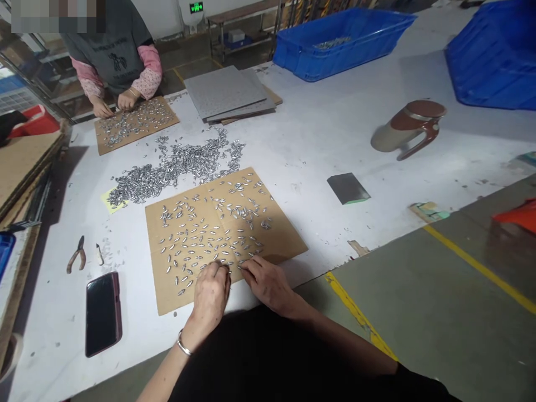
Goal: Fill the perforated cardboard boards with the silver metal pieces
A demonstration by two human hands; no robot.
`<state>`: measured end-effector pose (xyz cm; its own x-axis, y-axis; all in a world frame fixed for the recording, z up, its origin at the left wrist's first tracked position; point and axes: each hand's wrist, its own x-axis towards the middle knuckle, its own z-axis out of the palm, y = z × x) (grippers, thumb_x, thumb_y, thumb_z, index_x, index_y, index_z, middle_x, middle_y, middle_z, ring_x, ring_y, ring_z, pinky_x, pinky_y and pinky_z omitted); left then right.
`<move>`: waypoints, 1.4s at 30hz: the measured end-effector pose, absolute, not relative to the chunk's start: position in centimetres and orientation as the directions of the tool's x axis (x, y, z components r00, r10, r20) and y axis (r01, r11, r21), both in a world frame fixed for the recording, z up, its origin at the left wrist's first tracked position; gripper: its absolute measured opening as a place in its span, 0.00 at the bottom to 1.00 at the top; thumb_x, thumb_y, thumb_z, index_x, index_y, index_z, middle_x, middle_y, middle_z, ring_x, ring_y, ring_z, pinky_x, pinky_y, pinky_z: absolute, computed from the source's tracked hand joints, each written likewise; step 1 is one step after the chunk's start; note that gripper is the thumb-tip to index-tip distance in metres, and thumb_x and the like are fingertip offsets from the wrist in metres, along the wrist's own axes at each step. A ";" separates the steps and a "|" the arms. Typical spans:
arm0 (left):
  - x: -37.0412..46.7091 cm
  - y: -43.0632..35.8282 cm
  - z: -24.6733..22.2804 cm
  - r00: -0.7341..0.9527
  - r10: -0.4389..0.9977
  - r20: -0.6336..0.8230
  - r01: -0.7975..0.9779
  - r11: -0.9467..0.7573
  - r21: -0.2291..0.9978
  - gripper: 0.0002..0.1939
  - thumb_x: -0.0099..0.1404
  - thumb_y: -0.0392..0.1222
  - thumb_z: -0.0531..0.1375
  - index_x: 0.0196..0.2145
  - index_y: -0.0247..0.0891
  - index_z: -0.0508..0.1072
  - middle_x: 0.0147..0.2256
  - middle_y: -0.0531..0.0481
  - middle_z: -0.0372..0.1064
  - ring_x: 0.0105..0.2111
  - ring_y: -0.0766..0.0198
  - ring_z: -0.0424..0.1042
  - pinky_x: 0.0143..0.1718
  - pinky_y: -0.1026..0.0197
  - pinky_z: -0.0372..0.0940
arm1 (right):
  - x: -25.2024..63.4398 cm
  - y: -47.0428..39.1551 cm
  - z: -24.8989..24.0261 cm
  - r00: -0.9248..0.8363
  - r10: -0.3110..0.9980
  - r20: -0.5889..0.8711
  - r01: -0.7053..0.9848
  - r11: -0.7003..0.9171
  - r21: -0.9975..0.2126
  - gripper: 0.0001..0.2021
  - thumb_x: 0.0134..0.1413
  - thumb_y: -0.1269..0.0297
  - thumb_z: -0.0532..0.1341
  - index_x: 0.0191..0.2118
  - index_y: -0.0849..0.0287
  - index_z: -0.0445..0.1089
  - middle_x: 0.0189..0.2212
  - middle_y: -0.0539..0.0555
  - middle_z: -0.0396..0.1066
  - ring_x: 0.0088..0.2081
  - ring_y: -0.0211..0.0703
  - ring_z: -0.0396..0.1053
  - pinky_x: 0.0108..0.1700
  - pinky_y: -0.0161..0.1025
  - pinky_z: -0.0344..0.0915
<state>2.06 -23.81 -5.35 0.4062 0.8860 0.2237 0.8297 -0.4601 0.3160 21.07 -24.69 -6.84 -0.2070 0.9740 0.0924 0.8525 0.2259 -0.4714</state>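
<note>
Dozens of small silvery metal pieces (209, 229) lie scattered over the cardboard sheet (288, 237) in the lower middle of the frame, and both your hands sit at its near edge. Your left hand (211, 293) is curled knuckles up, fingertips pinched down among the pieces; whether it holds one you cannot tell from here. Your right hand (268, 282) lies flatter, fingers narrowly spread and reaching left, tips touching pieces just beside the left hand.

You look to be partway through sorting or picking over the pieces one at a time, working the near row. The next pick likely calls for a fine fingertip pinch on a single piece without nudging its neighbours, since they lie close together.

Each piece is slim, pointed-oval and shiny, catching the light; finer detail is too small to make out. A denser loose pile of metal pieces (167, 173) spreads on the white table (335, 128) just beyond the sheet, toward the upper left.

At lower left lie a dark phone (103, 312) and pliers (76, 255). In the upper left, another person's hands (115, 103) work at a second cardboard sheet (167, 114). A blue bin (335, 56) stands at the top.
</note>
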 end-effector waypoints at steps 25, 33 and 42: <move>-4.8 -22.9 -2.0 0.088 0.928 0.361 0.826 -0.271 0.495 0.13 0.73 0.51 0.57 0.38 0.42 0.77 0.35 0.50 0.76 0.30 0.63 0.75 0.32 0.61 0.72 | 29.9 -18.6 -5.2 0.045 0.997 0.056 0.893 -0.015 -0.449 0.08 0.66 0.66 0.59 0.40 0.55 0.76 0.39 0.54 0.75 0.39 0.45 0.73 0.39 0.38 0.65; -2.0 -20.4 -2.1 0.269 0.881 0.389 0.774 -0.438 0.456 0.12 0.74 0.48 0.56 0.39 0.42 0.77 0.35 0.48 0.76 0.34 0.60 0.77 0.38 0.58 0.74 | 29.7 -16.5 -5.8 -0.043 0.999 0.017 0.864 0.046 -0.501 0.06 0.66 0.68 0.60 0.41 0.56 0.76 0.41 0.54 0.73 0.40 0.42 0.72 0.41 0.36 0.65; -0.3 -19.1 -2.1 0.352 0.851 0.390 0.750 -0.506 0.426 0.09 0.73 0.44 0.58 0.40 0.40 0.77 0.37 0.48 0.77 0.36 0.60 0.78 0.38 0.59 0.73 | 29.6 -15.6 -5.6 -0.087 0.996 0.002 0.849 0.075 -0.522 0.04 0.66 0.70 0.60 0.38 0.59 0.73 0.39 0.55 0.72 0.41 0.44 0.71 0.42 0.37 0.64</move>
